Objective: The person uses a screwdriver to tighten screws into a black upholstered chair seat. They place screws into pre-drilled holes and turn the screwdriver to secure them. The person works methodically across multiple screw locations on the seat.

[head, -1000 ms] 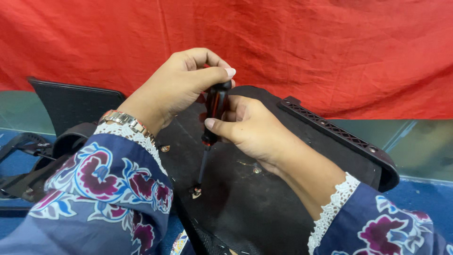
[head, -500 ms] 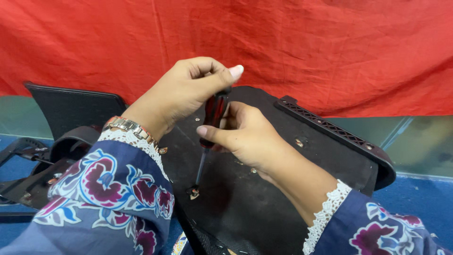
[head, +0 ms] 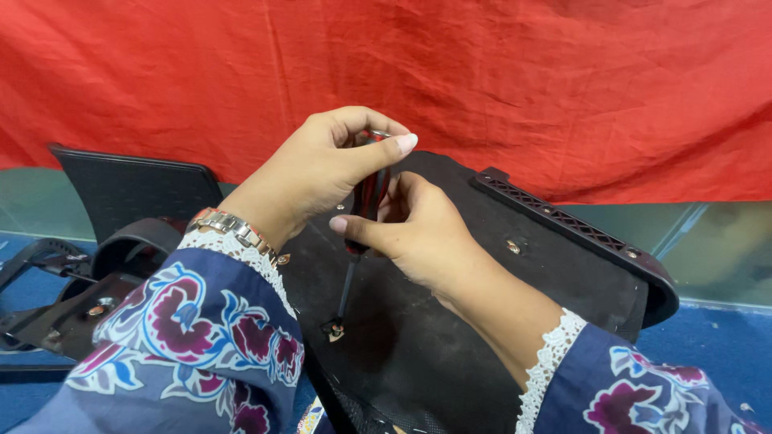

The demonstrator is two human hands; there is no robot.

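From the head camera we see the left hand [head: 322, 173] capping the top of a red-and-black screwdriver [head: 363, 210], fingers closed over its end. The right hand [head: 418, 237] grips the handle lower down. The shaft stands nearly upright, its tip on what looks like a screw [head: 334, 330] in the black panel [head: 450, 345] before a red cloth [head: 563, 80].

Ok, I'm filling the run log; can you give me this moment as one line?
left hand: caps red-and-black screwdriver | right hand: grips handle | tip: on screw in black panel
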